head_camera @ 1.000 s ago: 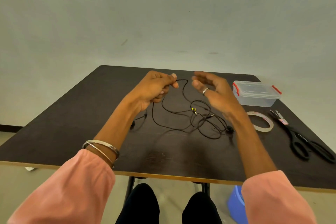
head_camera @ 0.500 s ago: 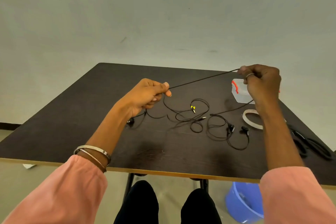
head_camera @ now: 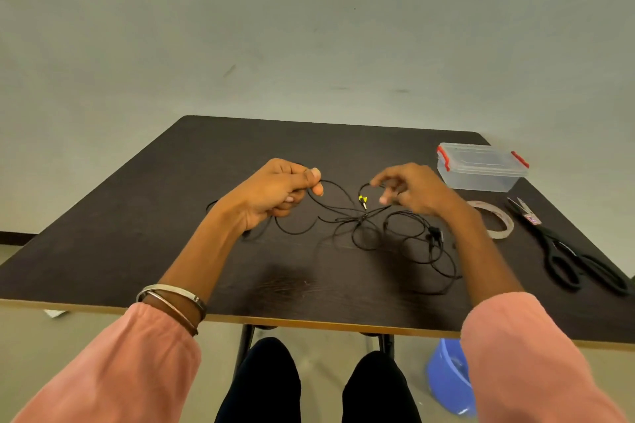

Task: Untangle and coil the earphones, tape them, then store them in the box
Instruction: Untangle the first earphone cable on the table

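2 hands over the table (head_camera: pixel 144 216), both above the earphones (head_camera: pixel 364 230), a black cord tangle lying loose on the top near the middle. Left hand (head_camera: pixel 275 196): fingers curled tight, thumb pressed on index, pinching 1 strand of cord; from the pinch the strand sags down toward the tangle. More cord pokes out behind the left wrist, on the table. Right hand (head_camera: pixel 415 192): fingers half-bent & spread. A cord end curves up to its index tip, but can't tell if it's actually pinched or just touching.

Small yellow bit (head_camera: pixel 362 198) on the cord sits between the 2 hands, just above the knot where strands cross. Earbuds (head_camera: pixel 433 233) lie at the tangle's right side, close under the right forearm; big loops trail toward the near edge.

Right of the tangle: tape roll (head_camera: pixel 505 228), flat, partly hidden by the right wrist. Further right, scissors (head_camera: pixel 567 251), black, blades pointing to the far edge. Behind the tape, at the far right corner: box (head_camera: pixel 481 166), clear w/ red clips, lid on, well apart from the earphones.

Left wrist has 2 bangles (head_camera: pixel 171 299); pink sleeves on both arms. Under the table's near edge, right side: blue bucket (head_camera: pixel 446 378) on the floor.
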`<move>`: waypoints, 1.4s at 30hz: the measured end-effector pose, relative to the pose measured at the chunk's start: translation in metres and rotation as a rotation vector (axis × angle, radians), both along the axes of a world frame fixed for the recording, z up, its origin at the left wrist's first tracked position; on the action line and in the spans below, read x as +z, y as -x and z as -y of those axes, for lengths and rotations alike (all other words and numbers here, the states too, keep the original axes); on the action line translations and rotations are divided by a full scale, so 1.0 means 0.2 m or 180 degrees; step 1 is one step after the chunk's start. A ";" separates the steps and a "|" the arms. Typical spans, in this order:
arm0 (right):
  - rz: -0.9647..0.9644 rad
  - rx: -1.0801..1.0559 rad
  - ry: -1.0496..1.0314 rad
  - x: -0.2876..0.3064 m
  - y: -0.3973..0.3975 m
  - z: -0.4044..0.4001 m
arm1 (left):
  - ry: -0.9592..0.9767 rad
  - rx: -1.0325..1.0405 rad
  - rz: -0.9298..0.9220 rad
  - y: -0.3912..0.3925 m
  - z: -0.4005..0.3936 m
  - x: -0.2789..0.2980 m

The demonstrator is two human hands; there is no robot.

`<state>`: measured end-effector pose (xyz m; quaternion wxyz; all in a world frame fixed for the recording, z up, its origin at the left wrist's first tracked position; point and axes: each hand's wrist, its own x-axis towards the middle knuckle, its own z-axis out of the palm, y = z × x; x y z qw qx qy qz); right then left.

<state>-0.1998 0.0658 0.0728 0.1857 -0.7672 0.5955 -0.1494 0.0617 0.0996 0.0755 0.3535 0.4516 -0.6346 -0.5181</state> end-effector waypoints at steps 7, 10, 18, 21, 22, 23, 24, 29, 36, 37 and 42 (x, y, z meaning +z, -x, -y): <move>-0.0161 0.0627 0.0001 -0.10 -0.11 0.07 | -0.0068 0.0079 0.0049 -0.02 0.00 -0.03; 0.1212 -0.0240 0.0333 -0.04 -0.11 0.11 | -0.0103 0.0109 0.0059 -0.03 0.01 -0.03; 0.0352 -0.0542 -0.0067 0.09 -0.17 0.17 | -0.0168 0.0134 0.0004 0.00 0.01 -0.03; 0.0808 -0.0352 0.0167 0.10 -0.23 0.08 | -0.0167 0.0118 -0.0031 0.03 0.02 -0.02; 0.1348 -0.0159 -0.0035 0.10 -0.25 0.03 | -0.0165 0.0125 -0.0048 0.04 0.02 -0.02; 0.1791 0.0049 -0.0319 0.11 -0.27 -0.01 | -0.0164 0.0141 -0.0073 0.05 0.03 -0.02; 0.2101 0.0261 -0.0634 0.12 -0.28 -0.03 | -0.0160 0.0165 -0.0106 0.07 0.03 -0.01; 0.1930 0.0198 -0.0640 0.18 -0.26 -0.07 | -0.0115 0.0226 -0.0110 0.08 0.04 0.03; 0.2967 -0.1621 0.0722 0.20 -0.01 0.09 | -0.0141 0.0336 -0.0263 -0.02 0.06 0.05; 0.3051 -0.1874 0.0859 0.18 0.02 0.11 | -0.0166 0.0327 -0.0266 -0.02 0.06 0.05; 0.0701 -0.2196 0.1108 0.05 0.01 0.13 | -0.0283 0.0441 -0.0320 0.06 0.08 0.02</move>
